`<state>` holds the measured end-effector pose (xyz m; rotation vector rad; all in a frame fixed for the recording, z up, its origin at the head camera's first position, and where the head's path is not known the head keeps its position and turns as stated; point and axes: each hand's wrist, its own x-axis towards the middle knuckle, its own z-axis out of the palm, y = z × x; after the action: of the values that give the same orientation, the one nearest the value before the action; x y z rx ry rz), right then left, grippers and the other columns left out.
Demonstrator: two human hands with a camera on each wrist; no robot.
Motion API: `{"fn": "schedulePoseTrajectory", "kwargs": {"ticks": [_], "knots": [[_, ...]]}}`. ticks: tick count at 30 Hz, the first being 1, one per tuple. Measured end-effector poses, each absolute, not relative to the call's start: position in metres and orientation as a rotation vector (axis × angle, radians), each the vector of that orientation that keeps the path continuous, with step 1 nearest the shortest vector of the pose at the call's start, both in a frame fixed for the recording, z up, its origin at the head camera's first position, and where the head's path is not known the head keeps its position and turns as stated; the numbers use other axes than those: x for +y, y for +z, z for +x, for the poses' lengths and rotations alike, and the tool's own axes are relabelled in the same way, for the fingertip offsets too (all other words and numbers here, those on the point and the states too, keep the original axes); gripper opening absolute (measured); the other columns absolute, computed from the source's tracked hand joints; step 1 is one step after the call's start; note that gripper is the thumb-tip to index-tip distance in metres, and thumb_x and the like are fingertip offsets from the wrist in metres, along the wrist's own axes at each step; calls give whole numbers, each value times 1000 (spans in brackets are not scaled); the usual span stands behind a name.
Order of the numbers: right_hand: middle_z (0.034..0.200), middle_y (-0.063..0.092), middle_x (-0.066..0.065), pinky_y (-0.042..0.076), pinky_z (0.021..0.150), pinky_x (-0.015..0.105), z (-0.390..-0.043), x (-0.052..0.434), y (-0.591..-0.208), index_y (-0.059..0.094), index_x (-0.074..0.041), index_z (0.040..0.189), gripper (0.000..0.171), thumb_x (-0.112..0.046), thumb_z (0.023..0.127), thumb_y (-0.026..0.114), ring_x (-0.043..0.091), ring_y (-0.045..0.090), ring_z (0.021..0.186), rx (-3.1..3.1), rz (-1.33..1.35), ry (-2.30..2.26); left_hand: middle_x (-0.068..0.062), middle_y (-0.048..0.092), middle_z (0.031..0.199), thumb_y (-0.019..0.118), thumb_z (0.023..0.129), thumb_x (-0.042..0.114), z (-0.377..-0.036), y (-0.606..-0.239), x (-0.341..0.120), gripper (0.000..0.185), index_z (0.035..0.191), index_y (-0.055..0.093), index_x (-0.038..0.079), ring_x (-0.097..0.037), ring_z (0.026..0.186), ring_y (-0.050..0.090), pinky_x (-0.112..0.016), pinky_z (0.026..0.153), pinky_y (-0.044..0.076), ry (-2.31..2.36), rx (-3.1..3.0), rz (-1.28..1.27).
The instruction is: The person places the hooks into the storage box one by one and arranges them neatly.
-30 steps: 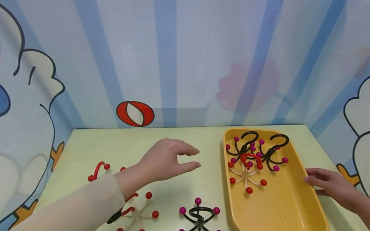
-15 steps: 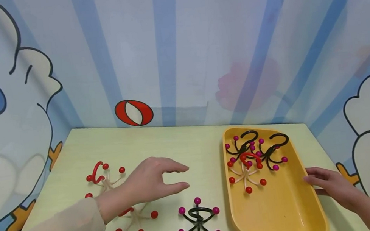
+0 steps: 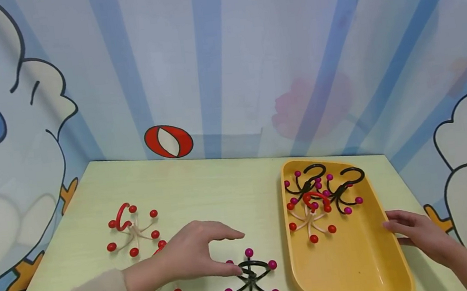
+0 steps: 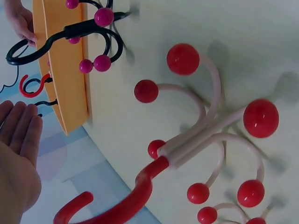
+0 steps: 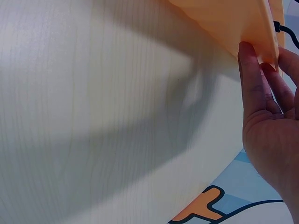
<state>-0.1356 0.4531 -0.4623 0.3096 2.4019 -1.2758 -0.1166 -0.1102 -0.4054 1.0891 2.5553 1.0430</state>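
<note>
A black hook toy with magenta balls [image 3: 250, 278] lies at the table's front middle. My left hand [image 3: 234, 253] hovers just left of it with its fingers stretched out, the thumb tip at the toy's loop, nothing held. Partly hidden under that wrist is a cream toy with red balls and a red hook [image 4: 210, 135]. A second red and cream toy [image 3: 131, 225] lies further back on the left. My right hand [image 3: 403, 229] rests with straight fingers [image 5: 254, 88] against the right rim of the yellow tray [image 3: 355, 266]. The tray holds two black toys [image 3: 307, 182] and one red and cream toy [image 3: 310, 214].
The pale green table [image 3: 221, 190] ends at a cartoon-printed wall behind and on both sides. In the left wrist view the tray's edge [image 4: 63, 70] stands beyond the near red toy, with my left palm [image 4: 18, 154] at the lower left.
My left hand has come back from the table's middle toward the front and down to the black toy, uncovering the far red and cream toy. The right hand has stayed on the tray's rim.
</note>
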Motion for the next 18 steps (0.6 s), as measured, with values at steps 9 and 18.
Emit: {"fn": "schedulePoseTrajectory", "kwargs": {"ticks": [9,18], "knots": [[147,57,29,63,93,41,-134,453,-463,33,16,158,77,-38,110,62,19,70,113,2397,300,-1286,12,75,128,89,89,42,-110,-417,-102,51,134,76,23,-6,119,69,-41,104,57,1062,2525,1070],[150,54,32,62,94,43,-135,451,-461,31,17,158,81,-40,109,63,20,69,115,2396,316,-1280,6,80,118,86,94,21,-105,-429,-94,31,124,81,19,-2,109,72,-27,94,58,1210,2468,1122]]}}
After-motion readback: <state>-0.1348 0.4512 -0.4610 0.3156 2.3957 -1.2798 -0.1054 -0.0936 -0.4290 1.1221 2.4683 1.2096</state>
